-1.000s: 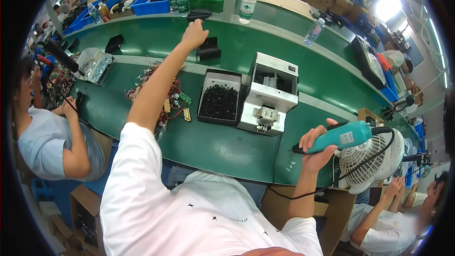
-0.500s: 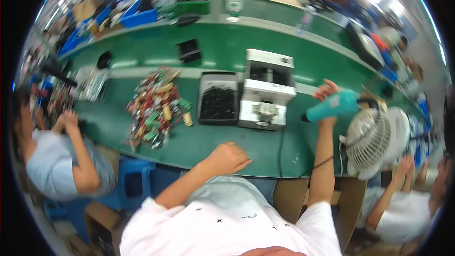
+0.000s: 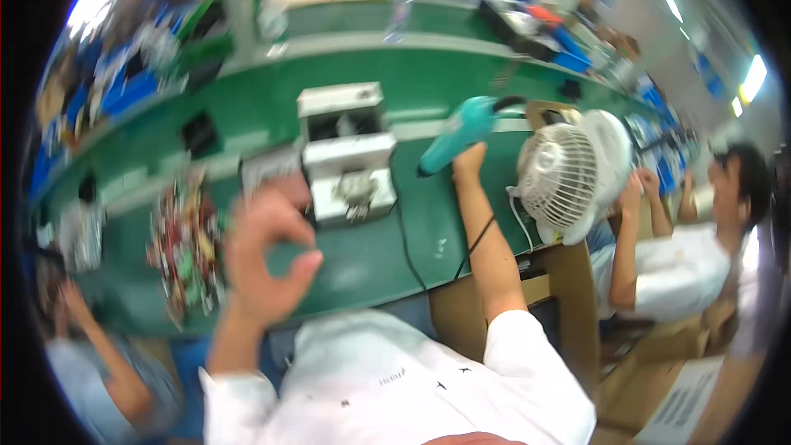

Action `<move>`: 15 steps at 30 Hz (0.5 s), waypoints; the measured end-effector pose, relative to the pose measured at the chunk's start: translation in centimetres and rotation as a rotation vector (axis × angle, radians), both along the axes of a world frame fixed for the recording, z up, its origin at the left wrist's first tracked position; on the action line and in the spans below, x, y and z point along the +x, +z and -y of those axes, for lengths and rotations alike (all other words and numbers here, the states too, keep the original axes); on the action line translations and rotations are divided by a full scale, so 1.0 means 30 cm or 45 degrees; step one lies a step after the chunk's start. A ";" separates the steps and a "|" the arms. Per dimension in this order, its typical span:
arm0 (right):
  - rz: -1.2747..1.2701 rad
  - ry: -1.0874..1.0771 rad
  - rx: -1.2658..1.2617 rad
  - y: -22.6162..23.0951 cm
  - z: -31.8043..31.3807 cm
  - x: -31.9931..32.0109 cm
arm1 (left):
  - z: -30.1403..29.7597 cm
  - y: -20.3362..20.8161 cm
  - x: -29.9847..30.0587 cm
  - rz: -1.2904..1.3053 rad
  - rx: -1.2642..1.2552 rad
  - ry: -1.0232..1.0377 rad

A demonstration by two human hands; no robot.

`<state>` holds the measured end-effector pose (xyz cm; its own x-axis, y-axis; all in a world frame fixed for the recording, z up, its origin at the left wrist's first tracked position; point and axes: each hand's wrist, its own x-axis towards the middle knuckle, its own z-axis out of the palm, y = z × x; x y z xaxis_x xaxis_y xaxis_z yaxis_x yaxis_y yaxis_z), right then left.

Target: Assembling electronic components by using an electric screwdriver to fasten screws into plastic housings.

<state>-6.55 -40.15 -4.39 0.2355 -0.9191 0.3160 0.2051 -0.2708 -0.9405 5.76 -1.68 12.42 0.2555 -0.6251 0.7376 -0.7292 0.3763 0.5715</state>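
Head view shows the right hand [image 3: 468,158] closed around the grip of a teal handheld tool [image 3: 461,128], which it holds just above the green surface [image 3: 428,222], between a white machine [image 3: 346,152] and a white desk fan [image 3: 568,177]. The tool looks like hard plastic, stiff and probably rather light, with a smooth body that could slip; the thick grip where the hand already is seems the right place to take it, and a black cable [image 3: 474,239] hangs down from it along the forearm, so it may pull a little. The left hand [image 3: 268,255] is raised in the air in front of the camera, thumb and fingers curled toward each other in a ring, and it appears to hold nothing, though blur makes this not sure. The whole picture is smeared by motion. A heap of small colourful parts [image 3: 185,235] at the left cannot be identified. The tip of the tool is hard to make out, and the people at both edges are partly cut off.
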 end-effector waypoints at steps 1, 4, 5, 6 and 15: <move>0.089 -0.056 -0.159 -0.011 -0.020 0.029 | -0.042 0.127 0.021 -0.329 -0.076 -0.159; 0.189 0.261 -0.103 0.008 -0.049 0.043 | -0.006 0.105 -0.116 -0.416 -0.104 0.033; 0.324 0.380 0.014 0.012 -0.022 0.010 | -0.108 0.065 -0.066 -0.408 -0.106 0.030; 0.263 0.291 0.012 0.034 0.005 0.081 | -0.243 0.027 0.065 -0.344 -0.137 0.048; 0.045 -0.018 0.088 -0.153 0.009 -0.001 | -0.321 0.130 0.374 0.271 -0.648 0.365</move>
<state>-6.57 -40.43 -8.97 0.2122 -0.9421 0.2596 0.2349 -0.2087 -0.9493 16.97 7.96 16.32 0.1757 -0.1100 0.9783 -0.9200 0.3354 0.2030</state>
